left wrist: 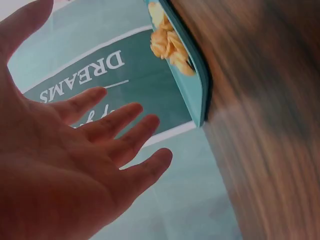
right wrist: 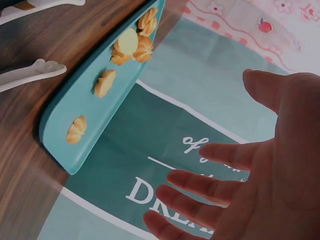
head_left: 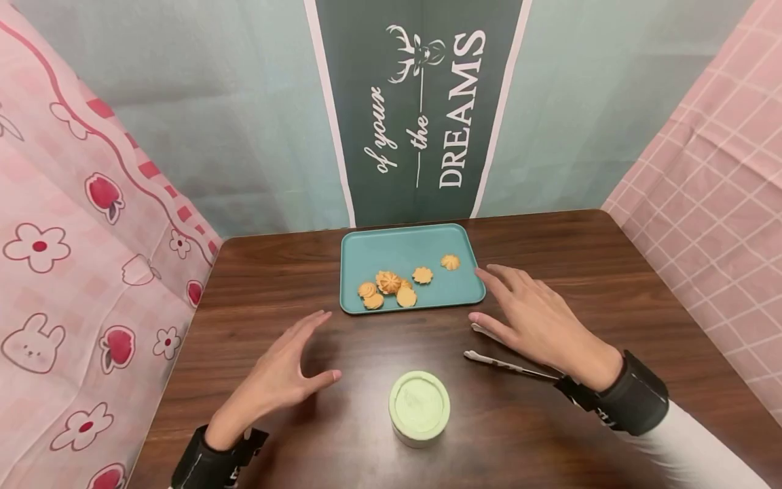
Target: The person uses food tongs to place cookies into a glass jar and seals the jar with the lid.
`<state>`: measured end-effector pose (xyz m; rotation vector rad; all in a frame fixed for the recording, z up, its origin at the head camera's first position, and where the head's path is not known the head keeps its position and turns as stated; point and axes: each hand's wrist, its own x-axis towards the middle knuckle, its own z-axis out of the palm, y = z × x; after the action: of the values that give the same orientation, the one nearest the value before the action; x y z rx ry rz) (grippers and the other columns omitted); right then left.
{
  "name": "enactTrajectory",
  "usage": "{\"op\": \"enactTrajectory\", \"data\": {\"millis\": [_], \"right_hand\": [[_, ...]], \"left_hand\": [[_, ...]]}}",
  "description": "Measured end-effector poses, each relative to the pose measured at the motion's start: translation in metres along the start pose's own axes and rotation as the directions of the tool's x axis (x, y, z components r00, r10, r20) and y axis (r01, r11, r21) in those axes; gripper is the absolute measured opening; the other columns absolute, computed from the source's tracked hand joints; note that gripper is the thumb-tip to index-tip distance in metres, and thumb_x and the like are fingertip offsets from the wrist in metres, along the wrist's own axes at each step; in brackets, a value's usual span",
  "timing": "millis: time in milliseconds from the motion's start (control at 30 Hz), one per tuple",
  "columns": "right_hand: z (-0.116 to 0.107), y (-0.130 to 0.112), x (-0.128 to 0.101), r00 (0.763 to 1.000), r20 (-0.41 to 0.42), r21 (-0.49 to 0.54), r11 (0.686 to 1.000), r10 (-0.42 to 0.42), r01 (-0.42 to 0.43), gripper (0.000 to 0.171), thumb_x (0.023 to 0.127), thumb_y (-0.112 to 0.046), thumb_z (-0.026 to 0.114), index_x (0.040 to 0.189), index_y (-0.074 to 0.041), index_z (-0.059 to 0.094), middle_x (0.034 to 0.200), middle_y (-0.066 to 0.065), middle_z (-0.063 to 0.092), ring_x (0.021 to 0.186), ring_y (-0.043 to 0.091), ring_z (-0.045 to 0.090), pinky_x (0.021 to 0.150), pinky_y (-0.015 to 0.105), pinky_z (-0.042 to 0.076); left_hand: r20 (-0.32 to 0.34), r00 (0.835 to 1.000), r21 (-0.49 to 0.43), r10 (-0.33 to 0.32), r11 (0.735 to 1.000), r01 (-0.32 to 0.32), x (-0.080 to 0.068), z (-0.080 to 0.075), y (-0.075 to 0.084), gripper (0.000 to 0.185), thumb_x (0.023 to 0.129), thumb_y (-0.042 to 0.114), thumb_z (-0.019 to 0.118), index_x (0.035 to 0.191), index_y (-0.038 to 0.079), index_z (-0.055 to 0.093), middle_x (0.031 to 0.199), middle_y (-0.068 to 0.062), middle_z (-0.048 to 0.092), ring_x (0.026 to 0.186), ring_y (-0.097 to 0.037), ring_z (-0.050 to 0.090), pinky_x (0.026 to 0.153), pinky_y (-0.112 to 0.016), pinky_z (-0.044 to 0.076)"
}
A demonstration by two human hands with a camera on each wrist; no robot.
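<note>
Right now both hands hover flat and spread above the bench (head_left: 293, 272), holding nothing: the left hand (head_left: 282, 370) hangs with fingers straight, and the right hand (head_left: 537, 319) floats with its fingertips at the near right corner of the tray (head_left: 403, 248). Directly under the right palm lie the tongs (head_left: 501, 365), their white tips poking out toward the left hand's side; that is the nearest thing to grasp. To pick them up cleanly, I would lower the right hand and pinch both arms together near the middle, not at the tips, so they do not skid on the smooth wood. Ahead of both hands the tray carries the cookies (head_left: 391, 288), clustered toward its left front, with one apart near the right fingertips. Between the wrists, a little nearer the person, stands a round green jar (head_left: 419, 407) with its lid on; the left hand is well placed to steady it.
</note>
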<state>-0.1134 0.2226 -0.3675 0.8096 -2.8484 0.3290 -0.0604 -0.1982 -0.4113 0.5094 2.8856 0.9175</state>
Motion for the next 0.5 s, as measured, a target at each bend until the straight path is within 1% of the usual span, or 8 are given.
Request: {"op": "enactTrajectory", "data": {"millis": [100, 200, 367, 500], "right_hand": [[-0.002, -0.003, 0.001, 1.000, 0.009, -0.005, 1.000, -0.009, 0.010, 0.075, 0.102, -0.051, 0.066, 0.159, -0.007, 0.046, 0.153, 0.023, 0.050, 0.133, 0.043, 0.055, 0.097, 0.066, 0.051], [-0.003, -0.007, 0.002, 1.000, 0.016, -0.012, 1.000, -0.020, 0.020, 0.074, 0.102, -0.052, 0.066, 0.158, -0.008, 0.046, 0.153, 0.022, 0.050, 0.133, 0.043, 0.056, 0.097, 0.066, 0.051], [-0.006, -0.014, 0.003, 0.999, 0.013, -0.017, 0.999, -0.044, 0.044, 0.074, 0.102, -0.054, 0.065, 0.158, -0.008, 0.048, 0.153, 0.020, 0.050, 0.133, 0.041, 0.055, 0.097, 0.065, 0.052], [-0.008, -0.020, 0.004, 0.997, 0.008, -0.013, 0.997, -0.071, 0.071, 0.076, 0.101, -0.056, 0.065, 0.158, -0.009, 0.048, 0.154, 0.019, 0.051, 0.133, 0.039, 0.056, 0.097, 0.062, 0.053]], "left_hand": [[0.024, 1.000, -0.054, 0.000, 0.999, 0.001, 0.000, 0.004, 0.003, 0.096, 0.085, 0.042, 0.088, 0.162, 0.016, 0.039, 0.165, -0.013, 0.043, 0.148, -0.041, 0.044, 0.112, -0.069, 0.041], [0.055, 0.998, -0.111, 0.018, 0.994, -0.011, 0.001, 0.012, 0.005, 0.104, 0.081, 0.039, 0.092, 0.164, 0.014, 0.035, 0.165, -0.015, 0.043, 0.149, -0.040, 0.043, 0.114, -0.067, 0.041], [0.111, 0.991, -0.213, 0.080, 0.975, -0.055, 0.002, 0.027, 0.010, 0.116, 0.074, 0.039, 0.097, 0.165, 0.011, 0.031, 0.165, -0.016, 0.041, 0.151, -0.038, 0.040, 0.117, -0.064, 0.038], [0.137, 0.981, -0.280, 0.139, 0.955, -0.097, 0.001, 0.039, 0.014, 0.123, 0.070, 0.036, 0.101, 0.165, 0.007, 0.028, 0.165, -0.016, 0.041, 0.151, -0.038, 0.039, 0.117, -0.065, 0.037]]}}
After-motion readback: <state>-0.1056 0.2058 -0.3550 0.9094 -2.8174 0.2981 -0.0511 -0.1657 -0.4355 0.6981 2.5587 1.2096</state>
